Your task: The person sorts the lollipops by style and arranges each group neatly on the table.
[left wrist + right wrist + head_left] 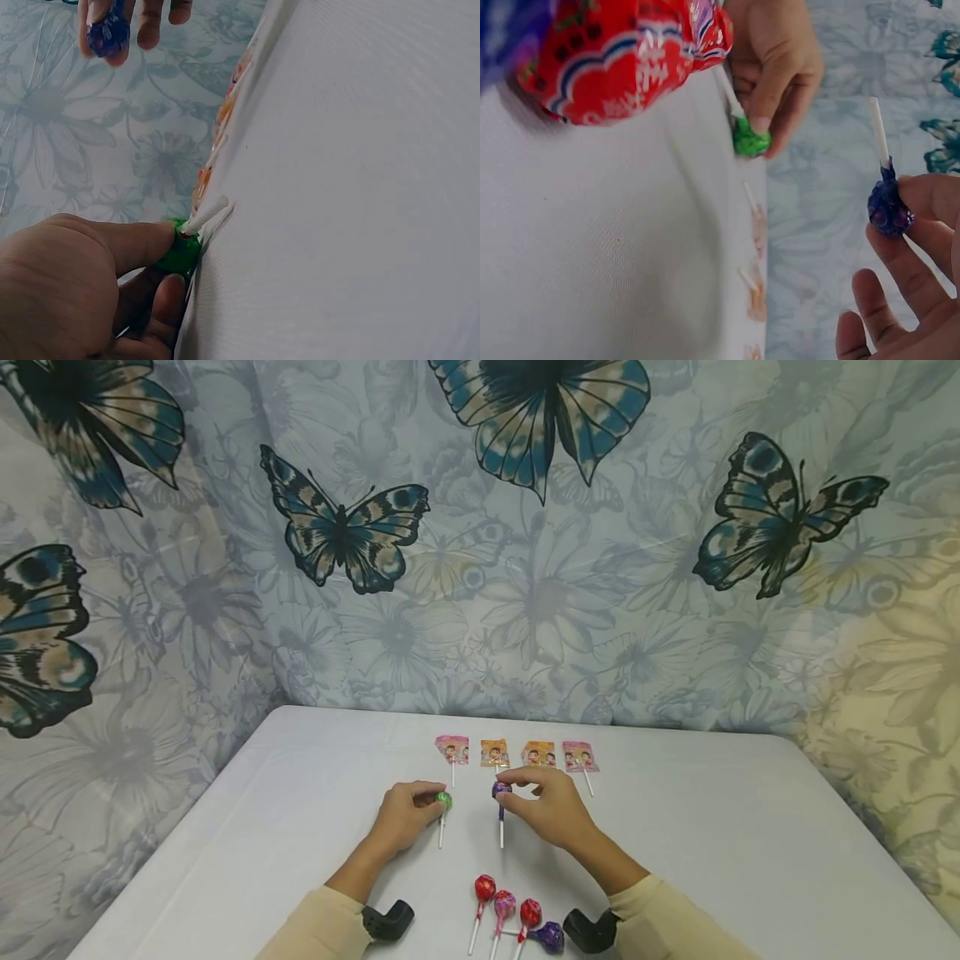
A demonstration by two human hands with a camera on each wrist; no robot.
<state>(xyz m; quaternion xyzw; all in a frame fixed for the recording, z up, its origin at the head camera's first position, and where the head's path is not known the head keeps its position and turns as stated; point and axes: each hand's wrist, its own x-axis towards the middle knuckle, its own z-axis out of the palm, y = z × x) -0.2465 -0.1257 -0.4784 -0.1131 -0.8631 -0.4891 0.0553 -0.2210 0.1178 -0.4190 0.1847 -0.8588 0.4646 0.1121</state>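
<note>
My left hand (406,815) pinches a green-wrapped lollipop (444,799) by its round head between thumb and fingers. Its white stick points toward me, and in the left wrist view the green head (178,251) sits right at the tabletop. To the right, my right hand (551,806) grips a purple-wrapped lollipop (501,790) by the head, thumb and index finger on either side. That one is held up off the table in the right wrist view, where its purple head (889,210) has the stick upward and the other fingers spread apart.
Behind the hands lies a row of flat lollipops in pink (453,749) and orange (494,752) wrappers. Nearer me, red (484,887), pink (504,904) and purple (551,937) round lollipops lie grouped on the white table (712,827). A butterfly-print cloth (487,635) hangs behind.
</note>
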